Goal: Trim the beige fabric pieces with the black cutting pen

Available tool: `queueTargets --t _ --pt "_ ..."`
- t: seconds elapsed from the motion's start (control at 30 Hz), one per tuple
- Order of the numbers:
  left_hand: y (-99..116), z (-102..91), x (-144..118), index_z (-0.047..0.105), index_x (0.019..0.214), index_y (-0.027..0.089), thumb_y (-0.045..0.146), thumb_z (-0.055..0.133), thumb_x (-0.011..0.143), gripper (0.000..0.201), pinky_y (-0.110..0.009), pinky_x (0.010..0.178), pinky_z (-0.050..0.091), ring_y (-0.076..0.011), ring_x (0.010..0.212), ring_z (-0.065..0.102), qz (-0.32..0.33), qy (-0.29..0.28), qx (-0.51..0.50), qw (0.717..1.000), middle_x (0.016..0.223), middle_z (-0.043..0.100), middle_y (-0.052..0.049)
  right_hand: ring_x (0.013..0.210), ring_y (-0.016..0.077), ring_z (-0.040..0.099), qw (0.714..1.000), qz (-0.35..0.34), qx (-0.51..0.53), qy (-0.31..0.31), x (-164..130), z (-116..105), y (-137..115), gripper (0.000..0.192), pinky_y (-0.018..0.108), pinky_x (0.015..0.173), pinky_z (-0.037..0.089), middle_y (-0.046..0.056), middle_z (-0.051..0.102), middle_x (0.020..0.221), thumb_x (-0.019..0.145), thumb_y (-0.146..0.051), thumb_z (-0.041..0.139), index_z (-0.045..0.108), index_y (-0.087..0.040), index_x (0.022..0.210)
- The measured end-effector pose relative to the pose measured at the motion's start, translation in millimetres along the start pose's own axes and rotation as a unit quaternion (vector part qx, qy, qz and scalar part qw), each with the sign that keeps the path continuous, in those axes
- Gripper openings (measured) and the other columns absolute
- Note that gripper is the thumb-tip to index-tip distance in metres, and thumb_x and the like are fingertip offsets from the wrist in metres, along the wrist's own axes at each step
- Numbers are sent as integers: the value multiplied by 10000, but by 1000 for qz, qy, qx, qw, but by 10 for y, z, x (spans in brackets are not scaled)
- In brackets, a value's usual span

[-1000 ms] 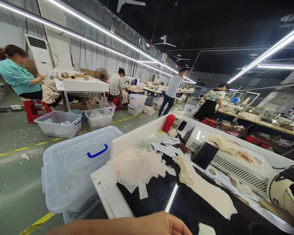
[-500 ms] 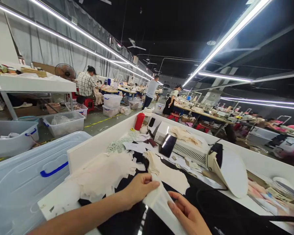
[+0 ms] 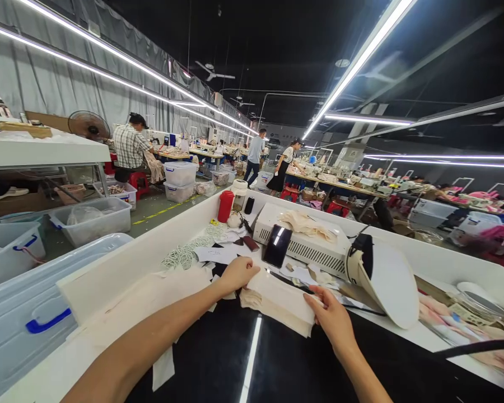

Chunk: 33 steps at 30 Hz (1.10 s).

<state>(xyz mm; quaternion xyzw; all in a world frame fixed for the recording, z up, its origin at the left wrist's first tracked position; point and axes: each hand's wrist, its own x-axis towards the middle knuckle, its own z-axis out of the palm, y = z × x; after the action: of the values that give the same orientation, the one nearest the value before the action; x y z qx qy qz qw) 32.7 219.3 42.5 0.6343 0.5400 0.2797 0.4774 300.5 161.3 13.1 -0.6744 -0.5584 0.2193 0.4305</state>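
Note:
A stack of cream fabric pieces (image 3: 277, 316) lies on the glossy black tabletop (image 3: 210, 358) in front of me. My left hand (image 3: 238, 274) pinches the far left corner of the top piece between thumb and fingertips. At the right end of the same piece, my right hand (image 3: 330, 313) grips the edge, thumb nearer me and index finger beyond it. The top piece lies stretched flat along the stack between both hands. Left of my forearm spreads a larger pile of pale cut pieces (image 3: 151, 296), partly hidden by that arm.
Behind the stack are a phone (image 3: 277, 245), a white vented machine (image 3: 319, 254) and a white curved shade (image 3: 392, 282). Pale green cord (image 3: 180, 254) and a red bottle (image 3: 225, 206) sit at the back left. Low white walls (image 3: 138, 252) edge the table; co-workers are farther off.
Both hands have moved away from me and apart. The fabric piece they held nearer me now lies over the stack. My view has shifted a little to the right.

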Motion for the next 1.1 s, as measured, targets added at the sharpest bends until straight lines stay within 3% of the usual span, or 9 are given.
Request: queueTargets --t 0.17,0.27,0.37,0.47,0.6,0.73,0.87,1.1 --pt "-214 68 46 614 1297 157 374 649 1019 354 -445 913 592 -244 1079 670 -37 -14 36 999 1275 640 -103 927 314 704 995 -69 -71 8 52 149 166 395 469 903 537 96 747 1009 775 -458 593 703 -197 1051" --pt "-221 73 35 611 1301 158 371 645 1021 353 -436 899 598 -238 1065 673 -39 -13 51 998 1268 642 -104 1139 365 649 988 -108 -104 24 -2 186 188 415 540 1043 472 146 711 1160 811 -450 549 700 -190 1096" --pt "-171 -53 -89 616 1285 154 373 641 1025 341 -411 865 607 -222 1021 683 -20 -9 81 996 1231 654 -98 1233 381 594 983 -136 -121 38 -117 194 143 453 585 1103 422 167 669 1235 863 -468 517 684 -179 1168" --pt "-130 -376 -344 634 1224 145 385 628 1031 309 -380 820 606 -197 936 688 19 20 137 990 1135 676 -78 1230 356 601 981 -155 -116 24 -308 199 59 446 573 1079 467 143 663 1267 905 -490 507 677 -210 1207" --pt "-146 -947 -734 683 1034 157 326 602 1030 187 -433 951 551 -232 1005 668 56 92 236 966 1028 686 -57 1162 313 658 982 -168 -88 -17 -645 204 -46 400 487 955 578 106 691 1245 929 -516 526 696 -263 1188" --pt "-258 -1312 -1029 666 1154 146 360 642 1020 253 -442 931 572 -231 1046 670 38 118 306 944 1157 677 -80 1038 276 722 981 -177 -50 -59 -954 199 -59 393 370 796 641 104 717 1202 913 -566 569 743 -271 1105" --pt "-430 -1339 -1145 631 1269 159 366 647 1020 324 -444 924 587 -238 1077 670 24 111 338 934 1261 649 -100 961 243 758 978 -174 -29 -111 -1157 207 -23 382 303 758 656 102 725 1223 903 -572 613 768 -277 1090" --pt "-667 -1193 -1038 617 1297 163 367 649 1019 346 -453 931 586 -245 1097 663 29 134 324 936 1290 635 -106 928 218 770 973 -156 -11 -170 -1388 207 -160 343 245 723 642 93 723 1252 926 -540 618 771 -295 1111"
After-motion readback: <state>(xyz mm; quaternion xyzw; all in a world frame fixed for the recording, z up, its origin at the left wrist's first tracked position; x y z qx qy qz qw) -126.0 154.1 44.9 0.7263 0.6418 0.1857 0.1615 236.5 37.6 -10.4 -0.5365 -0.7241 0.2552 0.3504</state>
